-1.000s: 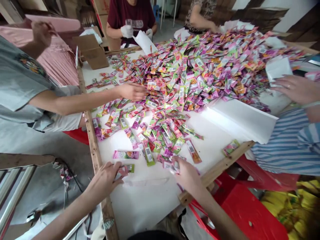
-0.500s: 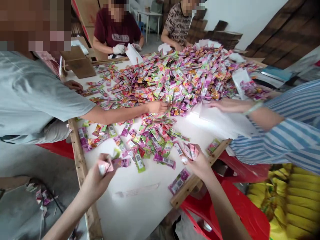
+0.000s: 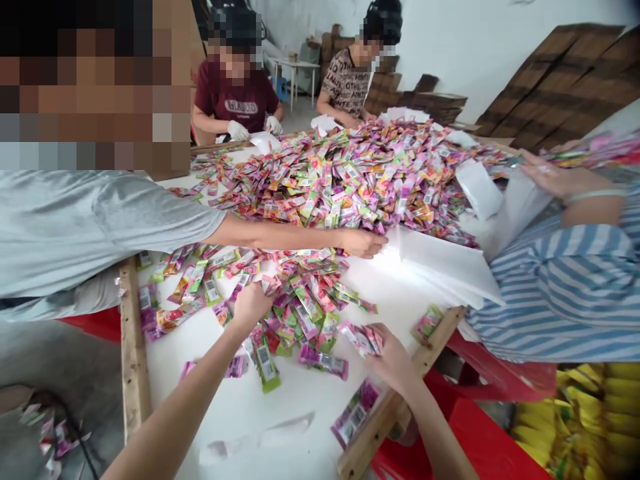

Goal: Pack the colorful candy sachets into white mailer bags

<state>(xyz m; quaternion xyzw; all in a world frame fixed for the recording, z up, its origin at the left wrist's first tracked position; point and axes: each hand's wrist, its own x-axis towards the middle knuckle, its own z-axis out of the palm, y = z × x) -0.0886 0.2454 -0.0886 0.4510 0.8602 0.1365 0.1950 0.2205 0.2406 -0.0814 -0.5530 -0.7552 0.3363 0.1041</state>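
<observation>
My left hand [image 3: 251, 302] reaches forward onto a small scatter of colourful sachets [image 3: 305, 300] on the white table [image 3: 300, 400], its fingers curled down among them; what they grip is hidden. My right hand [image 3: 387, 357] is closed on a small bunch of pink sachets [image 3: 364, 338] near the table's front right edge. A large heap of the same sachets [image 3: 350, 173] fills the far half of the table.
A person in a grey shirt stretches an arm [image 3: 280, 237] across the table from the left. A person in a striped shirt [image 3: 560, 280] works at the right beside white bags [image 3: 445, 263]. Two more people sit at the far side. Red stools [image 3: 480, 427] stand below the wooden table edge [image 3: 395, 407].
My left hand, which held sachets up near the front left edge, has moved forward onto the loose sachets. My right hand keeps its bunch. The grey-shirted arm has reached farther right.
</observation>
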